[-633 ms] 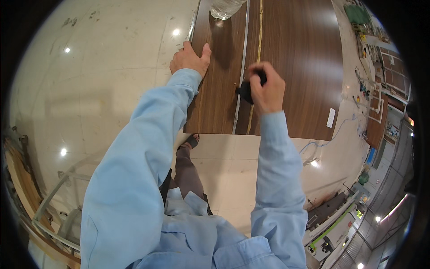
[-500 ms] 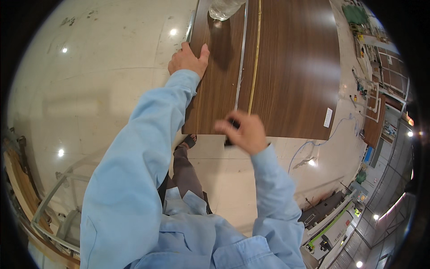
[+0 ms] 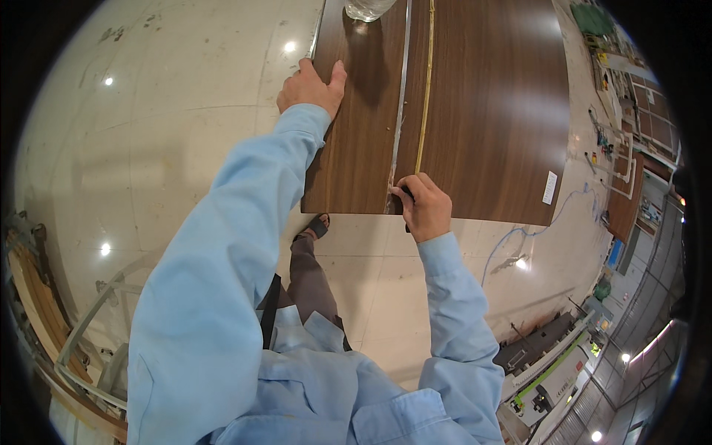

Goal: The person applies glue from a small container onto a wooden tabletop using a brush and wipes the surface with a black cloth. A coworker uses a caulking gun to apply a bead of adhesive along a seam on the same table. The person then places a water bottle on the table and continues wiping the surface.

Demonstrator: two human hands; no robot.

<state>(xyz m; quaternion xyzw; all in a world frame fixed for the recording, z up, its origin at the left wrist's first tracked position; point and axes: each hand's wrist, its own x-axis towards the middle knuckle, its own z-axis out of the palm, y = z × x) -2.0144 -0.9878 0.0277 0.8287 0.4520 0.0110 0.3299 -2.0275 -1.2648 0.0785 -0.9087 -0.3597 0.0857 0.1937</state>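
Observation:
A large dark brown wood-grain panel lies ahead of me. My left hand rests on its left edge, fingers over the rim and thumb spread on the surface. Near the panel's front edge, my right hand is closed on a small black tool, mostly hidden by the fingers. The fingertips meet the lower end of a thin silvery line that runs lengthwise along the panel. To the right of that line lies a narrow yellow strip, whose near end reaches my right hand.
A clear, shiny container or bag sits at the panel's far end. A white label is at its right front corner. A blue cord trails over the floor at right. A metal frame stands at lower left.
My right hand has moved slightly right and forward, settling from a blur onto the panel's front end by the silvery line. My left hand stays on the left edge.

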